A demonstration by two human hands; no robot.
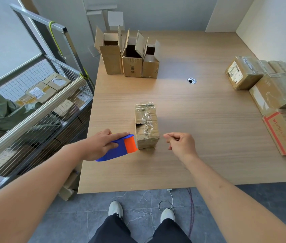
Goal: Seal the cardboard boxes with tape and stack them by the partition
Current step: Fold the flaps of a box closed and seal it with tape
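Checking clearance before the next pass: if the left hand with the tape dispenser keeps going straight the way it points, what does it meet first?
Most likely the taped box: the tape dispenser in the left hand points right, its orange roll already at the box's near corner. Contact can't be confirmed.

Cardboard boxes, taped and untaped, on a wooden desk

A small taped box (146, 125) lies near the front edge, wrapped in clear tape, with a torn hole in its left side; a blue-and-orange tape dispenser (119, 148) touches its near left corner. Three open boxes (130, 57) stand upright in a row at the far left, flaps up. Sealed boxes (268, 95) sit together beside the white partition (279, 32) on the right.
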